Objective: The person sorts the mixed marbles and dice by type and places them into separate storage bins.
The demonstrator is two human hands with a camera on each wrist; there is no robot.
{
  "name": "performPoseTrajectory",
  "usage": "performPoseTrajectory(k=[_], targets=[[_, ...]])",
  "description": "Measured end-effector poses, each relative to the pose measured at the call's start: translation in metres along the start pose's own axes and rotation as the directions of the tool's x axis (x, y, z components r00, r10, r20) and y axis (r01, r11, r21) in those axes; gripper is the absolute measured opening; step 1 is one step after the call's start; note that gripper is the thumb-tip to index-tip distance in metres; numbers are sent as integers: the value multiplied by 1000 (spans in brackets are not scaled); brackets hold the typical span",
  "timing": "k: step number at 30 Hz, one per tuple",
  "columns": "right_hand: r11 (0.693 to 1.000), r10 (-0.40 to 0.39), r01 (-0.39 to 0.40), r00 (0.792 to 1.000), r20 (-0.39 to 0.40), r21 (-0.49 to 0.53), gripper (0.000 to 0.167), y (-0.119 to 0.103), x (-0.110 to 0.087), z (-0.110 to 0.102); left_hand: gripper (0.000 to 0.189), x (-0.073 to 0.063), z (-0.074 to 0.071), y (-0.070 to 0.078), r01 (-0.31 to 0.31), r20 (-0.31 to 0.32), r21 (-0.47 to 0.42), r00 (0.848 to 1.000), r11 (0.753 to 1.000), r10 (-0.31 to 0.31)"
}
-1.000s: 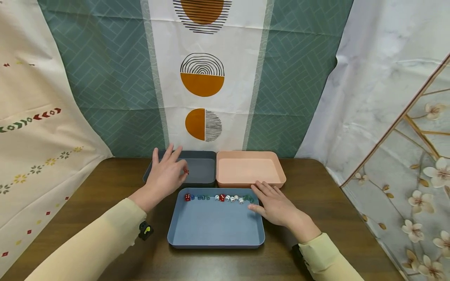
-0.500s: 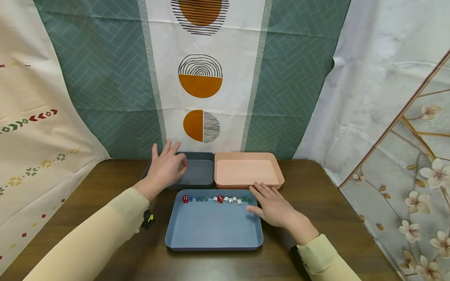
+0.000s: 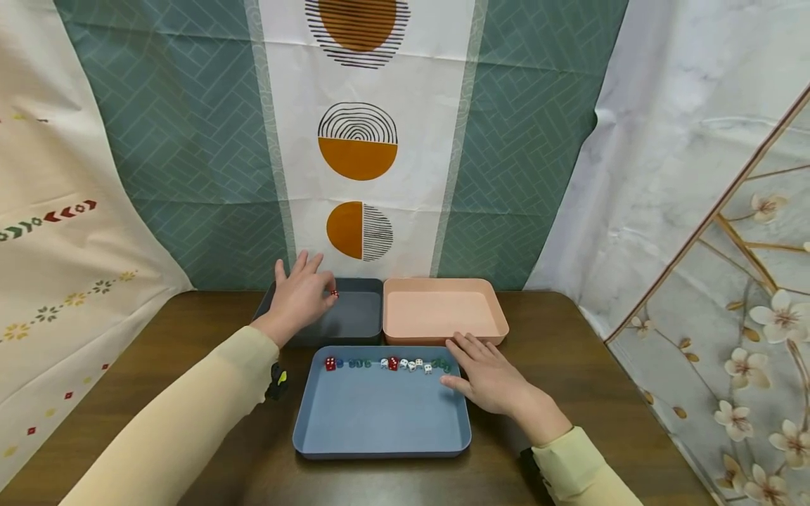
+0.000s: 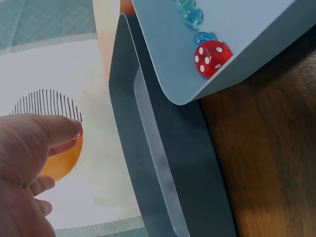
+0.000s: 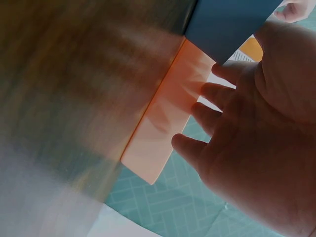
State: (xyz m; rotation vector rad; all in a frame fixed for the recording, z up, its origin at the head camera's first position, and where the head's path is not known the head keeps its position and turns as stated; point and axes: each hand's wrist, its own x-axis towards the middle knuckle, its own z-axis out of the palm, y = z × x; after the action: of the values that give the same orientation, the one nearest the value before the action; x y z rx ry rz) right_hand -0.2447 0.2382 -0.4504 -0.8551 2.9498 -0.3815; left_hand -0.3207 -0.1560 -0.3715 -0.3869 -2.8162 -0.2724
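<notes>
My left hand [image 3: 296, 301] pinches a small red die [image 3: 335, 293] between thumb and index finger, over the left part of the dark grey tray [image 3: 357, 320]; the other fingers are spread upward. In the left wrist view, only a red sliver of that die shows at the thumb tip. The blue tray [image 3: 380, 422] in front holds a row along its far side: a larger red die [image 4: 212, 58], blue and green see-through pieces [image 3: 359, 363], another red die [image 3: 394, 363], several white dice [image 3: 412, 366] and green pieces [image 3: 438, 364]. My right hand [image 3: 490, 379], fingers extended, lies at the blue tray's far right corner, holding nothing.
A peach tray [image 3: 443, 316] stands right of the dark grey one, behind the blue tray; the right fingertips are near its front wall. All trays stand on a brown wooden table [image 3: 557, 351]. Patterned cloth [image 3: 538, 140] hangs behind and at both sides.
The left hand has moved a little farther back over the dark grey tray, still pinching the red die. The right hand stays at the corner. The head view has tilted slightly.
</notes>
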Motion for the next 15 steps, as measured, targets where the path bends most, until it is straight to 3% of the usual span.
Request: performPoseTrajectory(k=[15], targets=[[1000, 11, -11, 1000, 10, 9, 85, -9, -3, -8, 10, 19, 15, -7, 53, 9, -36, 999, 998, -52]])
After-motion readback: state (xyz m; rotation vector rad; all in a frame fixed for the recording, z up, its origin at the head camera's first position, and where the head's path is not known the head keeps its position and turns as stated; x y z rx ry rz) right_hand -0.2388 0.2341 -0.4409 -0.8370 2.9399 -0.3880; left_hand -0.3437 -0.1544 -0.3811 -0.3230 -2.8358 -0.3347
